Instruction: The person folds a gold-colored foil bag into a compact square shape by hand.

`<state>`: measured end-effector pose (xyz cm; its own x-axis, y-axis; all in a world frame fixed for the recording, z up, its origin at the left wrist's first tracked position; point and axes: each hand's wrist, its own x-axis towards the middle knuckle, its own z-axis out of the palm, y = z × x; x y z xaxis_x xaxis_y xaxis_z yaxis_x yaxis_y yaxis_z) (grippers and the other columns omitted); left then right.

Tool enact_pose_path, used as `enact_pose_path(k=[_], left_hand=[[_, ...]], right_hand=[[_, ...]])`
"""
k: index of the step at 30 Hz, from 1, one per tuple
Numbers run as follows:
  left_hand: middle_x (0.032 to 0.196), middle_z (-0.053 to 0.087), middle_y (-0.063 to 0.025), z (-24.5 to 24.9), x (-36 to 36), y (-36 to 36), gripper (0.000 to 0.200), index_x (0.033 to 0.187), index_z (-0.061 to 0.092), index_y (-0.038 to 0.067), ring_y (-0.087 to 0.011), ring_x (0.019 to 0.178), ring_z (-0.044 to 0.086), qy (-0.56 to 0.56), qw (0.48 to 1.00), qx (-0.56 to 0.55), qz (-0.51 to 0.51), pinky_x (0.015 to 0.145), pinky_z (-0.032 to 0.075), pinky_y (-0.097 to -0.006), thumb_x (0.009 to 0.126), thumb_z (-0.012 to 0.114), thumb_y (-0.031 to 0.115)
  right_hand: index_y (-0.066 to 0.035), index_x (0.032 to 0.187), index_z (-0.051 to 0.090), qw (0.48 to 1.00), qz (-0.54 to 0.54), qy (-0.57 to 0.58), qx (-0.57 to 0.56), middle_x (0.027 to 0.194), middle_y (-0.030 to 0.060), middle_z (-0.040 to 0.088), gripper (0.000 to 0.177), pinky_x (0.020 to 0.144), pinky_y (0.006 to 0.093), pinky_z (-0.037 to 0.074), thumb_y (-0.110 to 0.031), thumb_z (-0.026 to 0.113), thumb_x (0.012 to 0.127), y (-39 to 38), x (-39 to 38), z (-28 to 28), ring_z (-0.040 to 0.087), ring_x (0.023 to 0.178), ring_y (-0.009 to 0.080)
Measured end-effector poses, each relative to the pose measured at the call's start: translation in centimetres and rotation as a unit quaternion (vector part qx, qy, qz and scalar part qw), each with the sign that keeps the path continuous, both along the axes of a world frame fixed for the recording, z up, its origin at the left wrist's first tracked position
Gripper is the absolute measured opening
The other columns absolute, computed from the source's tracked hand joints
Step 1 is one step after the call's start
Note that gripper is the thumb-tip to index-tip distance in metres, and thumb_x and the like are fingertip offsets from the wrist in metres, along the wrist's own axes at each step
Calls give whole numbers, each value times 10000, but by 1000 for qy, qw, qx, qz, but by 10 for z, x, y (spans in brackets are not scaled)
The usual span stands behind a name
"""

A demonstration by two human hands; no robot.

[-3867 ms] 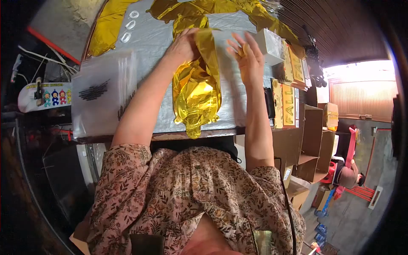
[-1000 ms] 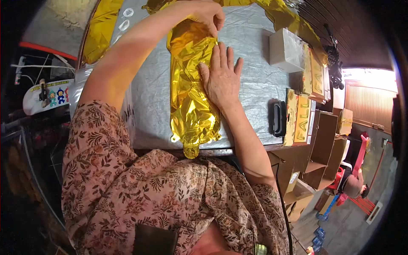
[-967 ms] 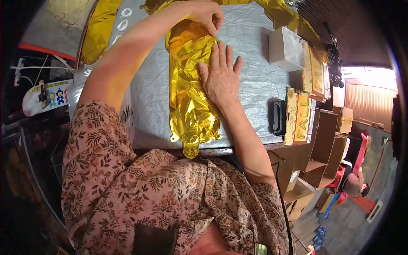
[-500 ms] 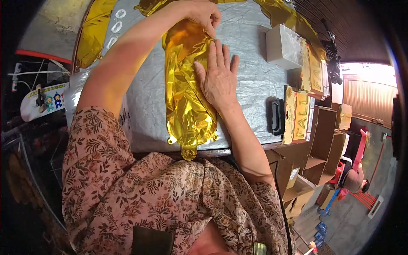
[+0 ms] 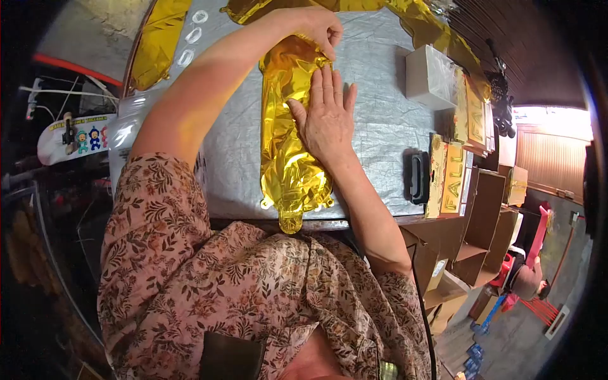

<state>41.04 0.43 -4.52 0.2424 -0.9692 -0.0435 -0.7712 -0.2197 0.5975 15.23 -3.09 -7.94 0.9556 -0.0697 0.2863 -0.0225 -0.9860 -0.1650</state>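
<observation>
The gold foil (image 5: pixel 288 158) lies lengthwise on the bench (image 5: pixel 231 158). The right hand (image 5: pixel 329 126) rests flat along its right edge, grasping nothing; the left hand (image 5: pixel 320 28) curls at its far corner, grip unclear.

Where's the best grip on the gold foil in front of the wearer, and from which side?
Probably the narrow tab at the near end of the gold foil, pinched top and bottom from the wearer's side. It appears to poke past the table edge, so a finger could get under. The left hand is at the far end; the right hand lies flat along the right side.
</observation>
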Motion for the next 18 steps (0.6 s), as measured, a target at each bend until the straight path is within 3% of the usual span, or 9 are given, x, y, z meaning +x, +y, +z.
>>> enact_pose_path(k=[4, 10, 18], left_hand=[[701, 650, -31, 4, -1, 1, 331, 788, 694, 36, -147, 665, 615, 10, 1000, 9, 16, 617, 491, -336, 717, 924, 264], [717, 674, -34, 7, -4, 1, 335, 793, 705, 35, -155, 662, 624, 22, 999, 24, 31, 616, 499, -333, 718, 927, 275], [710, 695, -29, 15, -6, -3, 375, 775, 711, 41, -149, 649, 635, -15, 997, 59, 43, 606, 501, -328, 693, 941, 325]], right_hand=[[80, 1559, 369, 1000, 5, -28, 12, 1651, 235, 364, 778, 1260, 596, 174, -513, 480, 1067, 5, -4, 5, 320, 1540, 408], [110, 1541, 373, 998, 32, -30, 45, 1623, 297, 364, 799, 1253, 542, 253, -512, 503, 1057, 7, -2, -4, 335, 1521, 431], [98, 1540, 382, 998, 36, -26, 37, 1617, 283, 382, 789, 1237, 564, 267, -503, 526, 1051, 9, -3, -1, 351, 1509, 433]])
